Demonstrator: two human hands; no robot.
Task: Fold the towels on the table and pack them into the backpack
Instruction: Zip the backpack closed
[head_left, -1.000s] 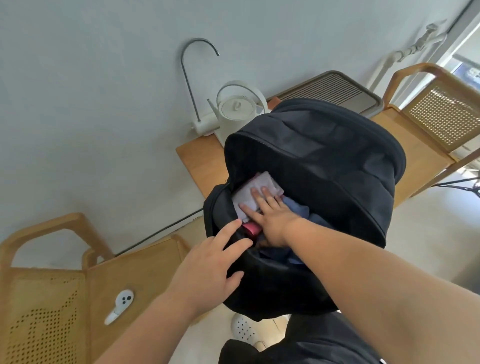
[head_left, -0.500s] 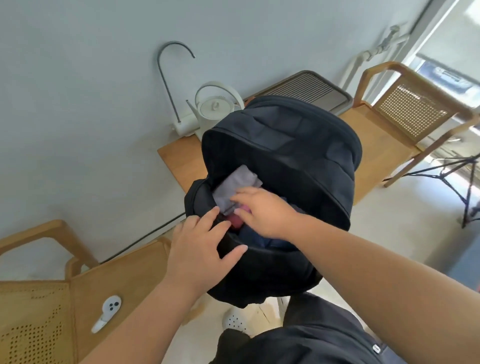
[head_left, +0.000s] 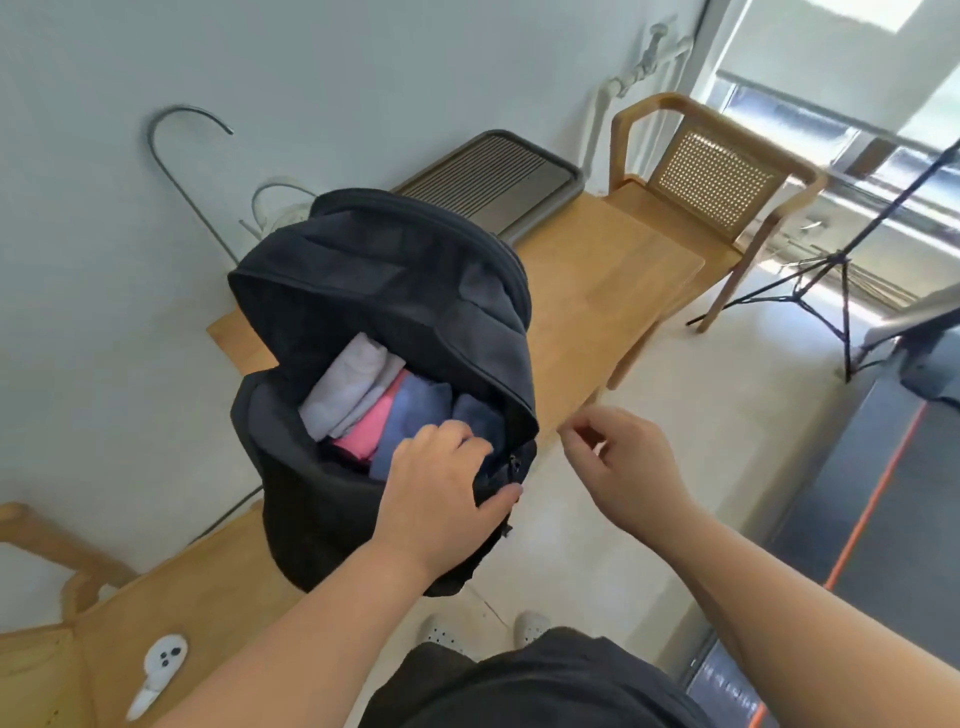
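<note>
Illumination: bright daylight from the window (head_left: 857, 62) at upper right, overexposed there. Glare falls on the floor (head_left: 727, 374) beneath. The wall (head_left: 104, 364) is evenly lit, with soft shadows. Wide-angle distortion bends straight lines near the edges. Slight blur throughout; fine detail is soft.

Towels (head_left: 358, 400) lie in the backpack (head_left: 395, 291). Behind it on the counter (head_left: 597, 280) are a kettle (head_left: 280, 208) to the left and a tray (head_left: 498, 182) to the right.

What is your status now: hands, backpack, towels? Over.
Left hand grips the rim of the backpack. Right hand free beside it, holding nothing. White, pink and blue towels folded inside; backpack open, only left fingers at the mouth.
</note>
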